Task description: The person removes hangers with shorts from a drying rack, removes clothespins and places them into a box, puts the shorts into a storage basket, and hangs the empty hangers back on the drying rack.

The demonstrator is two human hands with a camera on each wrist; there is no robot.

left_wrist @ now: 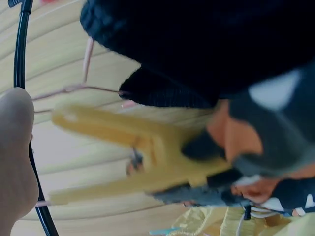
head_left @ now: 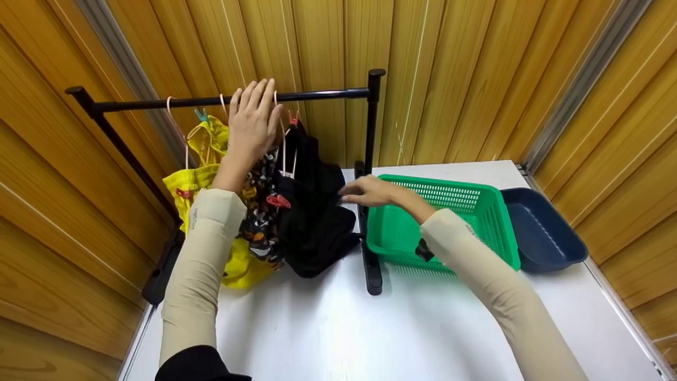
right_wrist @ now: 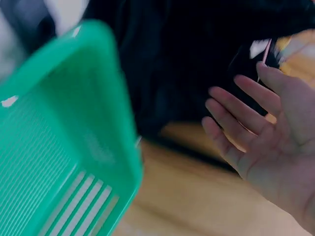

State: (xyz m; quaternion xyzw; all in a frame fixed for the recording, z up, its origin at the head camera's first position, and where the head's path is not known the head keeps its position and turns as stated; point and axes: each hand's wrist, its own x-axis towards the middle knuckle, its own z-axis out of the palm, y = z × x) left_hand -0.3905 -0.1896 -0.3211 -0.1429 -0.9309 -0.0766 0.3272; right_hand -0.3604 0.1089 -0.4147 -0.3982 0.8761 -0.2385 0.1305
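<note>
My left hand (head_left: 253,124) lies over the black rail (head_left: 322,95) of a clothes rack, its fingers extended across the bar beside the pink hangers (head_left: 176,124). Below it hang yellow clothes (head_left: 201,177), a dark patterned garment (head_left: 259,233) and black clothes (head_left: 317,227). A yellow clothespin (left_wrist: 142,152) grips the patterned cloth in the left wrist view. Red clothespins (head_left: 278,201) show on the front clothes. My right hand (head_left: 370,191) is beside the black clothes, near the rack's right post, with relaxed fingers and nothing in the palm in the right wrist view.
A green basket (head_left: 444,182) stands on the white table right of the rack, under my right forearm. Beyond it sits a dark blue basin (head_left: 545,227). The rack's right foot (head_left: 373,278) reaches forward along the table. Wood-patterned walls (head_left: 449,79) enclose the back and sides.
</note>
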